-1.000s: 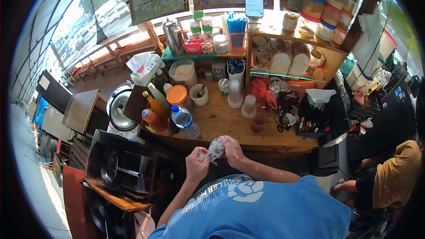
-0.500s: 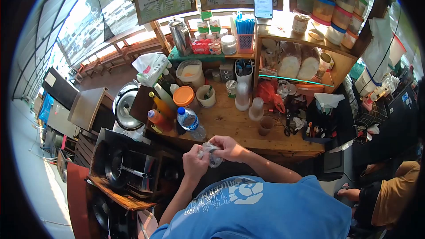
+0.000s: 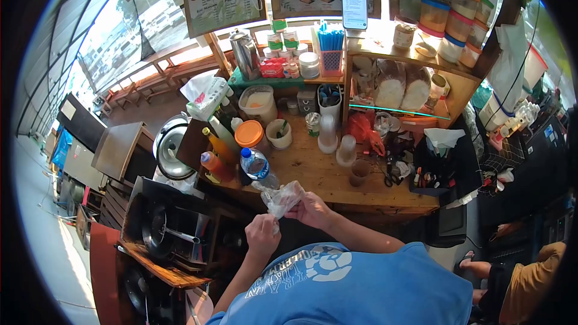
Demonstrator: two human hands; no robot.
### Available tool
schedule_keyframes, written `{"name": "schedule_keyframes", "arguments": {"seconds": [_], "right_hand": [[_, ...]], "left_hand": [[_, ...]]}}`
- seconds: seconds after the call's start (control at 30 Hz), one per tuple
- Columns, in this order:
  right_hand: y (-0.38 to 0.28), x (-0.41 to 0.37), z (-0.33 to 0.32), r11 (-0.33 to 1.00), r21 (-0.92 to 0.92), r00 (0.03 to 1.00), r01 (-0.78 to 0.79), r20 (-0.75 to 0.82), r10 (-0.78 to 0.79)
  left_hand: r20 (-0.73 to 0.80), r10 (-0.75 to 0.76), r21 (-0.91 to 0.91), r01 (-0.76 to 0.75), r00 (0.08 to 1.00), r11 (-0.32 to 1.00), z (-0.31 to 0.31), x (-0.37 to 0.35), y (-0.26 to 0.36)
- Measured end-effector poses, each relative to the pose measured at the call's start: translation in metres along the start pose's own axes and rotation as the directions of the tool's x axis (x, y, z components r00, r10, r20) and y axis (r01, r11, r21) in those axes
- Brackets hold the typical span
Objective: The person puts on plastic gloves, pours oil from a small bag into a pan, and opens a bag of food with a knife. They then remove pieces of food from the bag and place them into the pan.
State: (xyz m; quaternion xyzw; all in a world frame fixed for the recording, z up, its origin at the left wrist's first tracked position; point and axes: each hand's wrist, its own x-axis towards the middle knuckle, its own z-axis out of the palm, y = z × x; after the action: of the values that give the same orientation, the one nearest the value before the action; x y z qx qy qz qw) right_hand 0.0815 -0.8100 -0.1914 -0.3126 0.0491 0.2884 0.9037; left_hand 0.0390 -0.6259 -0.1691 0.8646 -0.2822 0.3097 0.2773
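Loosening from its earlier bunch, the clear plastic (image 3: 280,201) flares out by the table's (image 3: 313,171) near edge — left hand (image 3: 262,236) closed round its lower end, right hand (image 3: 313,212) half-curled, gripping its side.

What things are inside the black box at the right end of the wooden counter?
Inside the black box, white tissue and several small items can be seen. Its bottom is covered by them, so I cannot tell what lies underneath.

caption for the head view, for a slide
Two hands hold a crumpled clear plastic bag before a cluttered wooden counter
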Motion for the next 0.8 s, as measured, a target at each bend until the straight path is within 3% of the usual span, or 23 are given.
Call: {"name": "schedule_keyframes", "arguments": {"seconds": [0.07,0.1,0.17,0.27,0.4,0.7,0.77,0.8], "right_hand": [[0.004,-0.003,0.014,0.946,0.32,0.998,0.046,0.019,-0.055],[0.009,0.0,0.007,0.947,0.318,0.998,0.047,0.021,-0.056],[0.014,0.007,-0.004,0.913,0.408,0.942,-0.009,0.311,-0.129],[0.009,0.0,0.004,0.869,0.493,0.879,0.032,0.399,-0.259],[0.005,-0.001,0.008,0.862,0.493,0.888,0.122,0.334,-0.316],[-0.021,-0.005,0.001,0.815,0.502,0.839,0.29,0.276,-0.469],[-0.025,-0.005,-0.001,0.834,0.252,0.8,0.49,0.25,-0.546],[-0.023,-0.006,-0.006,0.835,0.253,0.8,0.489,0.251,-0.545]], "left_hand": [[0.022,-0.009,-0.002,0.009,1.0,1.0,0.001,0.002,0.01],[0.019,-0.007,-0.002,0.008,1.0,1.0,0.002,0.001,0.009],[-0.057,-0.024,-0.032,0.022,0.998,0.999,0.004,0.002,0.007],[-0.049,-0.139,-0.13,0.132,0.989,0.983,0.006,0.006,0.012],[-0.06,-0.094,-0.16,0.084,0.994,0.984,0.015,0.013,0.021],[0.095,-0.207,-0.184,0.222,0.974,0.958,0.023,0.039,0.038],[0.047,-0.337,-0.25,0.337,0.94,0.908,0.023,0.041,0.048],[0.046,-0.337,-0.248,0.338,0.94,0.908,0.022,0.047,0.051]]}}
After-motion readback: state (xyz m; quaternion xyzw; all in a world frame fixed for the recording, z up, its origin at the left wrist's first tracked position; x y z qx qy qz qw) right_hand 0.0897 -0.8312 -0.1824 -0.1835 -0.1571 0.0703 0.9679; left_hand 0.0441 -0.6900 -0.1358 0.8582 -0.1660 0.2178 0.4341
